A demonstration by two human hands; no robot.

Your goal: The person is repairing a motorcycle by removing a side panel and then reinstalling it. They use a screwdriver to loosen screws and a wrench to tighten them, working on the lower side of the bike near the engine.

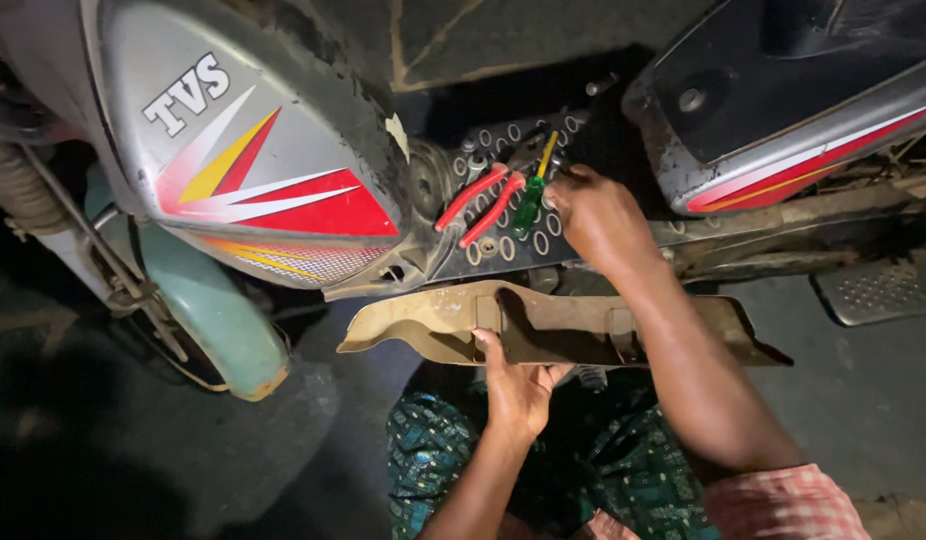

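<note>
My left hand grips the lower edge of a long, dirty tan metal cover held below the scooter's floorboard. My right hand reaches up onto the perforated dark floorboard, fingers closed near something small that I cannot make out. Beside that hand lie pliers with red handles and a screwdriver with a green and yellow handle.
A grey scooter body panel with red, yellow and white stripes fills the upper left, with a teal mudguard below it. Another grey panel sits at upper right, a footrest under it. Dark ground lies around.
</note>
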